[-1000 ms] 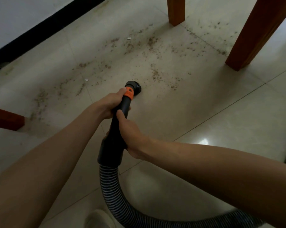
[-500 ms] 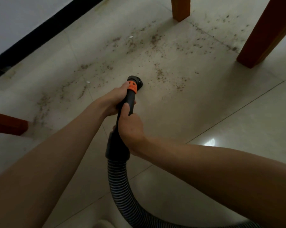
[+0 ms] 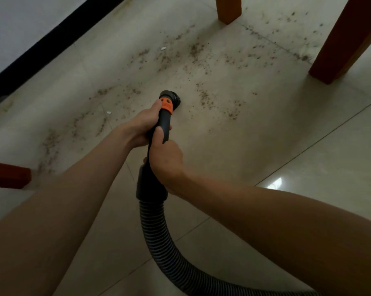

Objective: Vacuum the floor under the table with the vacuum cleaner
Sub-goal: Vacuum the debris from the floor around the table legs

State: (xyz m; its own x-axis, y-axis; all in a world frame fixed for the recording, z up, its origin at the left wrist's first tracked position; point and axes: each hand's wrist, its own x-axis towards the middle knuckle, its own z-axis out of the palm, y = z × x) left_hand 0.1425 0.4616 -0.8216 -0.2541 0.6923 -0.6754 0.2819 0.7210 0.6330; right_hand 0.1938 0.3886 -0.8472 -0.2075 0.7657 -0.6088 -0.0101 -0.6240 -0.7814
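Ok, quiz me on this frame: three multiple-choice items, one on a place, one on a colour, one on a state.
1. Where is the nozzle?
A. on the dirty floor
B. against the wall
C. on a table leg

2. What colour is the band on the wand?
A. blue
B. orange
C. white

3. How is the wand held?
A. left hand only
B. right hand only
C. both hands

Answers: 1 A, its tip sits on the tile among the debris. 2 B, it is bright orange. 3 C, the left hand and the right hand both grip it.
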